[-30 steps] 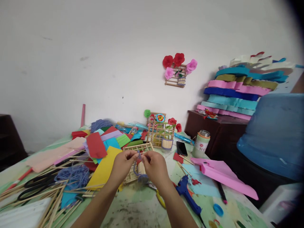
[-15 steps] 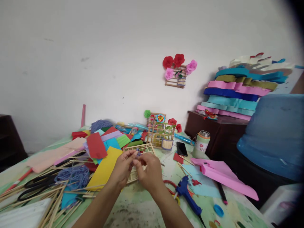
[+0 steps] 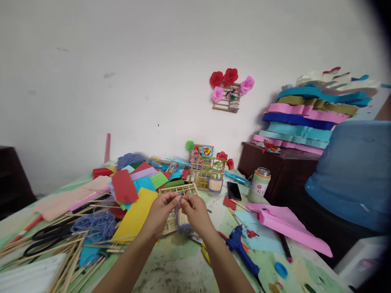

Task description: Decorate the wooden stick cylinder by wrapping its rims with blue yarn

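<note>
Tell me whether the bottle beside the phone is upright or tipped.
Upright: the bottle stands with its rim uppermost, beside the phone.

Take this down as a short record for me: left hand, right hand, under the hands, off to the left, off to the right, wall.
Left hand: pinching purple yarn
Right hand: pinching the same yarn, fingertips close to the left's
Under hands: small stick panel, lattice frame
Left: yellow sheet, tangled yarn
Right: blue glue gun, phone, pink paper
Wall: lattice with red and pink flowers
</note>
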### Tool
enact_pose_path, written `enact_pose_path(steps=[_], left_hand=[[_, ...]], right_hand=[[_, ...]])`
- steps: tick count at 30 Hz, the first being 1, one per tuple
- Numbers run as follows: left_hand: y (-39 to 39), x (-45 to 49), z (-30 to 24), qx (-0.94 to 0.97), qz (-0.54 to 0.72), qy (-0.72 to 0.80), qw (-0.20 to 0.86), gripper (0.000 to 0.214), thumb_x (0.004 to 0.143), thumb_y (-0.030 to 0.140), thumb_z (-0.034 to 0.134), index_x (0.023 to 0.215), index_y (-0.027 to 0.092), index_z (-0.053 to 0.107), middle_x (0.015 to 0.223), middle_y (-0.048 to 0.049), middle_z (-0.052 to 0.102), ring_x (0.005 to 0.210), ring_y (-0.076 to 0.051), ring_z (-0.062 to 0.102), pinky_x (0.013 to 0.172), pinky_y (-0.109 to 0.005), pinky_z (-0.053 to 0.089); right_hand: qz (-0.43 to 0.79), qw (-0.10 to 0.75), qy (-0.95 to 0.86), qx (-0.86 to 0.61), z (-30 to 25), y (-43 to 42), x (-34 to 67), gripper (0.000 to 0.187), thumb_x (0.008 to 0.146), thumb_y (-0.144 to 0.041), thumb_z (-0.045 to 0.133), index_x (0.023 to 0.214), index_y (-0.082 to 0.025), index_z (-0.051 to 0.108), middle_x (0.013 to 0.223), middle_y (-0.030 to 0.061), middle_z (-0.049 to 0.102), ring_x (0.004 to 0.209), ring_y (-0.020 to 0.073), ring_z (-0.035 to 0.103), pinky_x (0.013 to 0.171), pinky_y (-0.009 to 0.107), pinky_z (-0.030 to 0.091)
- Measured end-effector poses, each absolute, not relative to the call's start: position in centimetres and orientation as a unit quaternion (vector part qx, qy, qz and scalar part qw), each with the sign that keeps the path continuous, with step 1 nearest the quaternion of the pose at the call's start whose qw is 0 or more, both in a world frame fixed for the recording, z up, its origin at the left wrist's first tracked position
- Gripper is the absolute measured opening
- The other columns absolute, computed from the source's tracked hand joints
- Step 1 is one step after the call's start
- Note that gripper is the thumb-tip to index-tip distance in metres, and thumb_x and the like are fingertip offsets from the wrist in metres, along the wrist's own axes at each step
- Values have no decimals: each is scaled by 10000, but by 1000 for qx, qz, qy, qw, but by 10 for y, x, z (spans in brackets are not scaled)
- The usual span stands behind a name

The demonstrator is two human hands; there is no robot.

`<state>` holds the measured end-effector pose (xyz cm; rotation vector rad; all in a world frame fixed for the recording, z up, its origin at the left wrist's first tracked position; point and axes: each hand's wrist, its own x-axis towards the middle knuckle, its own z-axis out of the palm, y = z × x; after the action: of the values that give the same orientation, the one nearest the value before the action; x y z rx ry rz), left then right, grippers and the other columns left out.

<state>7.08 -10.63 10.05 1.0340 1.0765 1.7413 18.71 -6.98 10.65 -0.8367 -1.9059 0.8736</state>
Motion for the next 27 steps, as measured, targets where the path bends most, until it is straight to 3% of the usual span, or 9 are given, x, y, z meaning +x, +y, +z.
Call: enact_pose_path(steps=[8, 17, 23, 27], left_hand=[[-107, 66, 102, 472, 640, 459, 397, 246, 612, 331, 723, 773, 151, 675, 739, -26, 684, 721, -174, 599, 717, -285, 453], [-115, 63, 113, 543, 568, 474, 398, 180, 655, 309, 680, 752, 158, 693, 695, -22, 679, 672, -165, 581, 650, -254, 422], [-118, 66, 119, 557, 562, 470, 392, 175, 663, 334, 662, 658, 159, 652, 621, -6, 630, 621, -154, 540, 610, -245, 399], [-116, 64, 115, 539, 576, 457, 410, 184, 663, 331, 669, 679, 148, 652, 631, -8, 624, 618, -145, 526, 614, -243, 396]], right_hand=[[157, 410, -808, -394, 111, -79, 193, 185, 789, -215, 458, 629, -169, 538, 576, -1, 502, 545, 101, 385, 519, 224, 198], [338, 414, -784, -314, 112, -67, 200, 233, 815, -255, 451, 617, -155, 522, 574, -3, 525, 563, 99, 447, 533, 199, 263], [359, 428, -776, -293, 107, -64, 200, 239, 825, -259, 444, 619, -155, 505, 586, -5, 533, 575, 97, 461, 551, 197, 285], [324, 389, -803, -315, 115, -69, 202, 238, 808, -218, 446, 587, -153, 503, 568, -10, 519, 563, 92, 446, 543, 196, 270]])
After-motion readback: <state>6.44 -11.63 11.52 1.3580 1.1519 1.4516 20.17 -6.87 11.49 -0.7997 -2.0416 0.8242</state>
